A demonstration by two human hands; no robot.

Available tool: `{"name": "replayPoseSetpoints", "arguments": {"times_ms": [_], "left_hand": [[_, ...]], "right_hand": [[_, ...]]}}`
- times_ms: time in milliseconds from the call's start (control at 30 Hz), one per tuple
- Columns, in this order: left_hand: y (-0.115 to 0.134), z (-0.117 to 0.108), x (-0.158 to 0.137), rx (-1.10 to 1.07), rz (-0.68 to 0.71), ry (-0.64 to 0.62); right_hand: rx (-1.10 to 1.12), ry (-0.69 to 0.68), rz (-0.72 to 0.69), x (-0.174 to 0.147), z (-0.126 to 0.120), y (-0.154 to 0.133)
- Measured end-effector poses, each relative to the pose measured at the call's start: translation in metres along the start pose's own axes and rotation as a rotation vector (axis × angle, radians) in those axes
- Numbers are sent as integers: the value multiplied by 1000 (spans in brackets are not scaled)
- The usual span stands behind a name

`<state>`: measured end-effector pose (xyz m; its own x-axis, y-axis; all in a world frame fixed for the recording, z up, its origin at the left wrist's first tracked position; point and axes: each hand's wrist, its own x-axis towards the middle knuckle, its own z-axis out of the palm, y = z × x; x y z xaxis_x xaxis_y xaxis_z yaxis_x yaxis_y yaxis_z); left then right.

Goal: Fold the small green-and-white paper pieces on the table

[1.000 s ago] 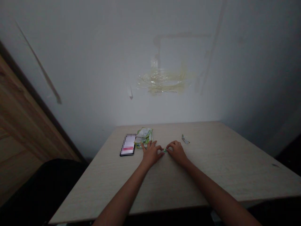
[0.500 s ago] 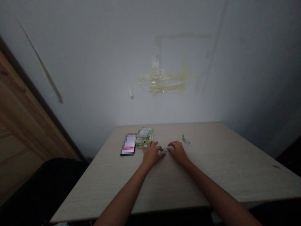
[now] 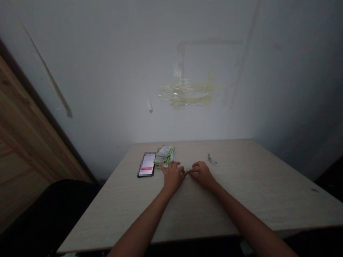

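My left hand (image 3: 173,177) rests on the table, thumb and index finger pinched together on a small green-and-white folded wrapper piece (image 3: 187,170). From the other side, my right hand (image 3: 203,174) has its fingertips closed on the same piece, so the fingers of both hands nearly touch. Most of the piece is hidden by the fingers. A pile of flat green-and-white packets (image 3: 165,152) lies just beyond my left hand's outer fingers. Past my right hand, a narrow folded wrapper piece (image 3: 211,159) of like colours lies by itself.
A phone (image 3: 147,165) with a lit, blurred screen lies left of the packets. The pale wooden table (image 3: 241,178) meets a wall (image 3: 112,89) with peeling tape (image 3: 187,93). A dark chair-like shape (image 3: 50,210) stands at the left, below wooden panelling (image 3: 32,132).
My right fingertips have moved left and closed in on the small wrapper piece, which is now more covered. My left thumb and index finger have come together. The other things stay put.
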<state>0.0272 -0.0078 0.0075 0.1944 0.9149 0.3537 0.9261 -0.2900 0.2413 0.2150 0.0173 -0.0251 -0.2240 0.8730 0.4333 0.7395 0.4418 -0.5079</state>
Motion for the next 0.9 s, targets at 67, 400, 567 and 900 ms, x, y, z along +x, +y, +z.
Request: {"name": "replayPoseSetpoints", "arguments": {"times_ms": [67, 400, 567, 900], "left_hand": [[0, 0, 0, -7, -20, -17], [-5, 5, 3, -44, -7, -20], [-4, 4, 4, -45, -9, -54], [-5, 7, 6, -46, -7, -54]], "right_hand": [[-15, 10, 9, -1, 0, -2], [-45, 49, 101, -1, -1, -14], [-106, 50, 119, 1, 1, -16], [-234, -2, 190, 2, -6, -26]]}}
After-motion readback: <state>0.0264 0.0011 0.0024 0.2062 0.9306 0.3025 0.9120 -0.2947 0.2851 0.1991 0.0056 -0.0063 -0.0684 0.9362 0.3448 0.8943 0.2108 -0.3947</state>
